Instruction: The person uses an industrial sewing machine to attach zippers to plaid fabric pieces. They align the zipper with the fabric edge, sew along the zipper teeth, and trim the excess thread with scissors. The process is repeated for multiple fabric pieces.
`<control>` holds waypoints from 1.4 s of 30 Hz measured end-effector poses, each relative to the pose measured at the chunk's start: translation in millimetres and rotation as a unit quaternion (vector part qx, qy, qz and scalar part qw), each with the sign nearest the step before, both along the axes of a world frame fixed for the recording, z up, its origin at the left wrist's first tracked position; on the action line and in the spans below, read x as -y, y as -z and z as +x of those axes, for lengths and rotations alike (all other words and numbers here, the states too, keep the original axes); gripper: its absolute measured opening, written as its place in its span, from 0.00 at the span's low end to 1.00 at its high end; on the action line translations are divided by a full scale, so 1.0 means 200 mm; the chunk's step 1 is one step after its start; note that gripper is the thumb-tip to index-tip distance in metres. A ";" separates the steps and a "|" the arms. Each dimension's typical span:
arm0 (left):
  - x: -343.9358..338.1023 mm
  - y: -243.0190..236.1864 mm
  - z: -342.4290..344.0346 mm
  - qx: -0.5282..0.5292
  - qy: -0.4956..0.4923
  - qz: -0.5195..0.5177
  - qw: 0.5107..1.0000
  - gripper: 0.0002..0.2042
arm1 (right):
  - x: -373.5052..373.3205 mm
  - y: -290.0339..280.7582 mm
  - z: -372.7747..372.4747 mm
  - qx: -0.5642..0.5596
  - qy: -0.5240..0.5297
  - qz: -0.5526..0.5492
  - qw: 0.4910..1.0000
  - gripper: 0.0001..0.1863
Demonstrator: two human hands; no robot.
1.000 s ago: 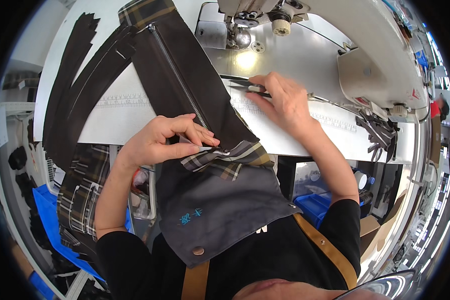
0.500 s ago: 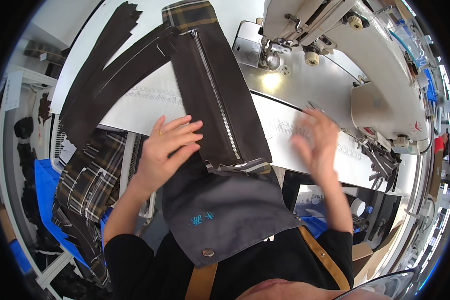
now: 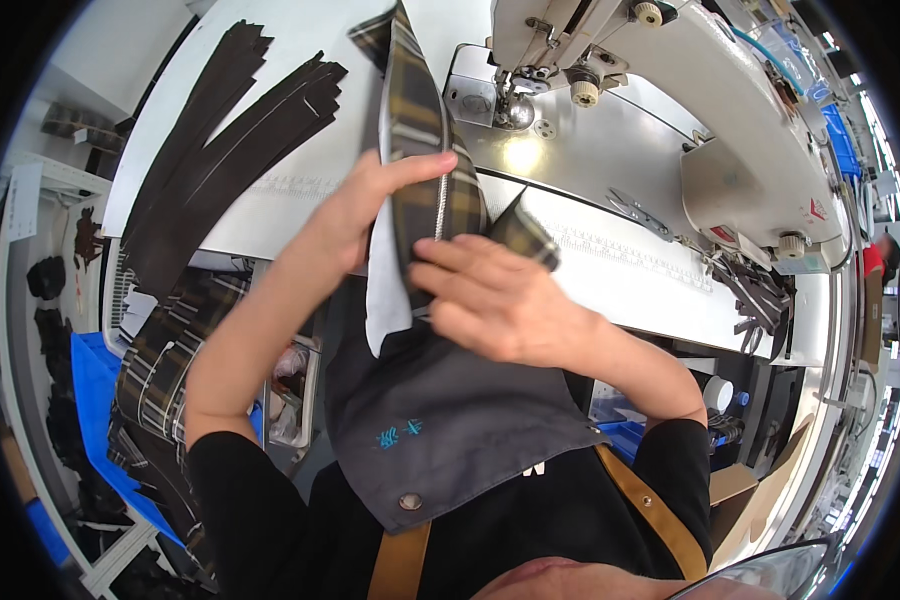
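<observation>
So the brown-and-yellow plaid fabric piece with a metal zipper (image 3: pixel 420 110) is folded up at upper centre. Left hand's (image 3: pixel 360 215) grip is closed on it, thumb over the zip, probably to hold the fold steady. Right hand (image 3: pixel 500 300) touches the lower end and blocks the view, so can't tell if it's pinching. Dark brown fabric strips (image 3: pixel 240 160) lie upper left; the big off-white sewing machine (image 3: pixel 770 130) crowds upper right.

We see blue characters (image 3: pixel 399 434) on the apron (image 3: pixel 490 395), lower centre; at right, ruler marks (image 3: pixel 650 263) on the table (image 3: pixel 690 312), a red logo (image 3: pixel 817 209) on the machine (image 3: pixel 770 130).
</observation>
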State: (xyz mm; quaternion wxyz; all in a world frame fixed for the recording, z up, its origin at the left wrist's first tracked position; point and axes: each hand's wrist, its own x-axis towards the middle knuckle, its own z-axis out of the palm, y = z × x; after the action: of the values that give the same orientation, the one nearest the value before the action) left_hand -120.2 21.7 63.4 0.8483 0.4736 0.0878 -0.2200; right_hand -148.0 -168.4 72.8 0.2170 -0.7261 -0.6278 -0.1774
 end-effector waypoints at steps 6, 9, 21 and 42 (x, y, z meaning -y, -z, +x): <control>-0.14 0.10 0.02 0.093 -0.076 0.065 0.991 0.12 | 0.00 0.18 -0.30 -0.298 0.030 -0.075 0.951 0.10; -0.22 0.09 -0.08 0.103 -0.099 0.041 0.989 0.13 | 0.11 0.15 -0.31 -0.366 -0.016 -0.055 0.929 0.11; -0.48 0.10 -0.49 0.106 -0.206 0.015 0.973 0.18 | 0.80 0.32 0.31 -0.140 0.424 0.032 0.894 0.16; -1.11 0.31 -1.33 0.030 -0.089 0.891 0.444 0.14 | 0.81 0.32 0.31 -0.125 0.424 -0.004 0.897 0.15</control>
State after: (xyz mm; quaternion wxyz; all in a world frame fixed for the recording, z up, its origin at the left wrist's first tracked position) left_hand -385.2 243.0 0.6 -0.0229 0.9650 0.2516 0.0706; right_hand -86.2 -331.2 9.4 0.1944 -0.9407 -0.2287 -0.1581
